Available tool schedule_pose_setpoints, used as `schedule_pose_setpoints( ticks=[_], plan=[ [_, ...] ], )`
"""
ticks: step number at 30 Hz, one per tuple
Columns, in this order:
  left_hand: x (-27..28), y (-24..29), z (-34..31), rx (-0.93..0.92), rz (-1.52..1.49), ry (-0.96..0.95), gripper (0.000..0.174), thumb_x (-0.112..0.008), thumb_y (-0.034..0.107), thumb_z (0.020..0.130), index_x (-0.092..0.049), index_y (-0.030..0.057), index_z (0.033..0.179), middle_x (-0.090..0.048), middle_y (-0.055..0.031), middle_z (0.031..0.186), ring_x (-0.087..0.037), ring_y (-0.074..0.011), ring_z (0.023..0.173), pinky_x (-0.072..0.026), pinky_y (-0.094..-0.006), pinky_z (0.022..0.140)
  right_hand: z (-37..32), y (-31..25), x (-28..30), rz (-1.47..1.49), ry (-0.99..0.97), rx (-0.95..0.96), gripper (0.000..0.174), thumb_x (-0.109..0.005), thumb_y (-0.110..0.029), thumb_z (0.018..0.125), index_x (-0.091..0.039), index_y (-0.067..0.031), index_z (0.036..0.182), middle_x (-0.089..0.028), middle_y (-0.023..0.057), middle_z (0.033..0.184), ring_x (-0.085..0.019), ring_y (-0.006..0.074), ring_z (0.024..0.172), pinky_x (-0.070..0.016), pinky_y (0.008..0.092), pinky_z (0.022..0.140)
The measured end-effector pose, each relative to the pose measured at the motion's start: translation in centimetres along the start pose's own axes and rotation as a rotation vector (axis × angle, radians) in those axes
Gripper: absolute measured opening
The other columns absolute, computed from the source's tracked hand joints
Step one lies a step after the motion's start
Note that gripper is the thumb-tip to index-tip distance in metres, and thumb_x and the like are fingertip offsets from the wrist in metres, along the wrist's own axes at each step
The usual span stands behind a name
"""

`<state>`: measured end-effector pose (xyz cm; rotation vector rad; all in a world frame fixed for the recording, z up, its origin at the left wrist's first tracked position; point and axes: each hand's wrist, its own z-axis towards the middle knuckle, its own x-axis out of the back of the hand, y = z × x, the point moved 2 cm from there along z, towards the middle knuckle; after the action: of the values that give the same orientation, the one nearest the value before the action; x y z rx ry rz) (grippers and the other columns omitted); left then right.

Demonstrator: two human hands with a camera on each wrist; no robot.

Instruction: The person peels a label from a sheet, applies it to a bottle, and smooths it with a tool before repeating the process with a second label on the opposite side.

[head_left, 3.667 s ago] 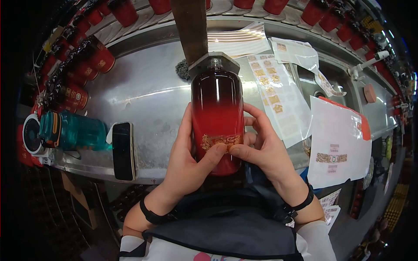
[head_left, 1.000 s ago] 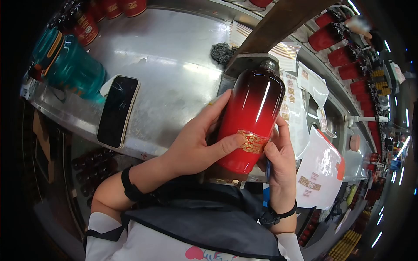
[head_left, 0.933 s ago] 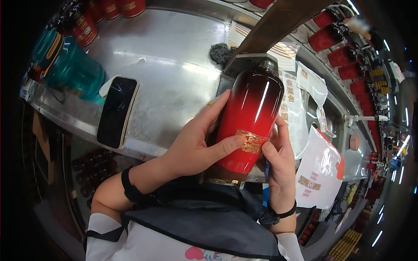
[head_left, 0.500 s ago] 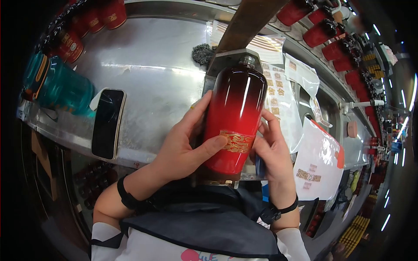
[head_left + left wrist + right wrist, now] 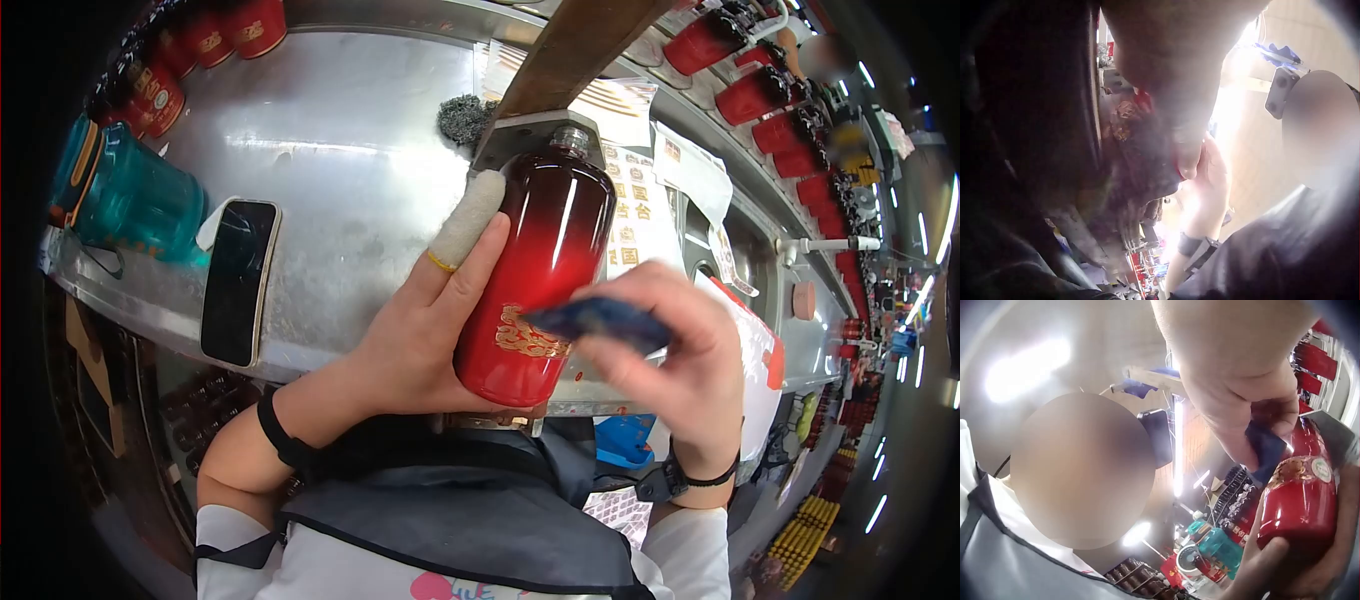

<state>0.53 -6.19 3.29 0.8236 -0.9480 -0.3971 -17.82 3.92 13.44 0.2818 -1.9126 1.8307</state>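
A glossy bottle (image 5: 545,240), black at the neck and red below, lies along a support with its clear neck pointing away. A gold patterned decal (image 5: 530,335) sits low on its side. My left hand (image 5: 410,335) grips the bottle from the left, one finger wrapped in a pale covering (image 5: 470,215) with a yellow band. My right hand (image 5: 685,350) pinches a dark blue flat piece (image 5: 615,322), blurred, its tip over the decal. In the right wrist view this blue piece (image 5: 1266,453) is right beside the decal on the red bottle (image 5: 1300,509).
A phone (image 5: 240,285) and a teal jug (image 5: 140,200) are on the metal counter's left. Decal sheets (image 5: 628,205) lie behind the bottle, near a sink tap (image 5: 825,242). A brown bar (image 5: 580,50) rises beyond the neck; red-black bottles (image 5: 710,40) line the back.
My right hand has left the bottle's right side and now holds the blue piece over the decal. My left thumb has come off the decal; the wrapped finger now shows.
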Motion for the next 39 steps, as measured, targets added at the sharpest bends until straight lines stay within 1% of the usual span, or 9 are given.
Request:
schedule_pose_setpoints(
  ticks=[3,7,10,13,15,19,21,24,39],
  plan=[
    [0.2,-0.2,0.2,-0.053,-0.005,0.06,0.141,-0.095,0.047,0.056,-0.008,-0.0052,0.155,-0.028,-0.0269,0.154,-0.035,-0.0412,0.141,-0.0378,-0.0432,0.113,1.1,-0.7,0.9,-0.172,0.204,0.06,0.023,-0.073,-0.001,0.079,-0.072,-0.001,0.102,-0.066,0.0062,0.085,-0.062,0.015,0.078,-0.0478,0.0259,0.07],
    [0.3,-0.1,0.4,-0.113,-0.001,0.148,0.135,-0.095,0.046,0.057,-0.016,-0.006,0.154,-0.032,-0.0267,0.153,-0.039,-0.0411,0.138,-0.0382,-0.0434,0.112,1.1,-2.0,-0.5,-0.221,-0.138,0.08,0.025,-0.073,0.002,0.075,-0.073,-0.0018,0.101,-0.066,0.0074,0.083,-0.062,0.0176,0.076,-0.0481,0.0284,0.07],
    [0.8,-0.4,0.4,-0.097,-0.062,0.155,0.123,-0.092,0.042,0.06,-0.024,-0.0056,0.152,-0.03,-0.0273,0.154,-0.038,-0.0418,0.139,-0.0374,-0.0444,0.113,1.9,-2.0,0.8,-0.459,0.254,0.009,0.028,-0.075,-0.001,0.074,-0.074,-0.0029,0.102,-0.066,0.0072,0.083,-0.061,0.0213,0.075,-0.0487,0.0319,0.07],
    [1.0,-0.3,0.5,-0.088,-0.096,0.166,0.113,-0.089,0.04,0.064,-0.031,-0.0053,0.15,-0.029,-0.0276,0.155,-0.039,-0.0427,0.139,-0.0373,-0.0451,0.113,1.7,-2.8,-0.8,-0.39,-0.205,0.243,0.029,-0.075,-0.001,0.072,-0.074,-0.0029,0.101,-0.067,0.0072,0.084,-0.062,0.0208,0.076,-0.0491,0.0318,0.07],
    [1.1,-0.4,0.3,-0.091,-0.086,0.171,0.112,-0.089,0.04,0.065,-0.031,-0.0056,0.15,-0.031,-0.0274,0.154,-0.041,-0.0428,0.137,-0.0381,-0.0449,0.113,1.4,-1.4,0.1,-0.461,0.098,0.232,0.039,-0.075,-0.003,0.065,-0.076,-0.0063,0.103,-0.067,0.0059,0.087,-0.061,0.0228,0.079,-0.0492,0.0329,0.071],
    [1.1,-0.6,0.1,-0.085,-0.028,0.15,0.112,-0.086,0.048,0.066,-0.033,-0.0054,0.149,-0.034,-0.0273,0.151,-0.044,-0.0425,0.133,-0.0401,-0.0445,0.111,0.6,-3.1,-1.8,-0.64,-0.169,0.46,0.045,-0.071,-0.003,0.059,-0.077,-0.0096,0.102,-0.067,0.0032,0.088,-0.058,0.0203,0.079,-0.0453,0.032,0.07],
    [1.1,-0.7,0.2,-0.081,-0.017,0.152,0.111,-0.085,0.051,0.067,-0.033,-0.0054,0.149,-0.036,-0.0272,0.15,-0.045,-0.0424,0.132,-0.0404,-0.0444,0.111,0.6,-2.6,-0.9,-0.85,0.027,0.517,0.04,-0.071,-0.009,0.062,-0.078,-0.0123,0.101,-0.066,0.0021,0.089,-0.056,0.0193,0.077,-0.0428,0.0306,0.066],
    [1.1,-0.8,0.3,-0.095,0.003,0.173,0.111,-0.083,0.054,0.068,-0.034,-0.0062,0.148,-0.036,-0.0271,0.149,-0.044,-0.0424,0.133,-0.0401,-0.0447,0.111,-0.3,-3.4,-2.0,-0.808,-0.168,0.558,0.044,-0.072,-0.013,0.058,-0.078,-0.0138,0.101,-0.066,0.0018,0.09,-0.053,0.019,0.075,-0.0431,0.0312,0.065],
    [1.7,-0.8,0.4,-0.118,0.0,0.154,0.111,-0.083,0.051,0.067,-0.033,-0.0089,0.147,-0.031,-0.0292,0.153,-0.038,-0.0425,0.139,-0.0359,-0.0443,0.115,-0.3,-3.7,-3.1,-0.909,-0.128,0.65,0.048,-0.067,-0.017,0.055,-0.077,-0.0133,0.103,-0.063,0.0001,0.093,-0.051,0.0168,0.078,-0.0439,0.0282,0.067]
  ],
)
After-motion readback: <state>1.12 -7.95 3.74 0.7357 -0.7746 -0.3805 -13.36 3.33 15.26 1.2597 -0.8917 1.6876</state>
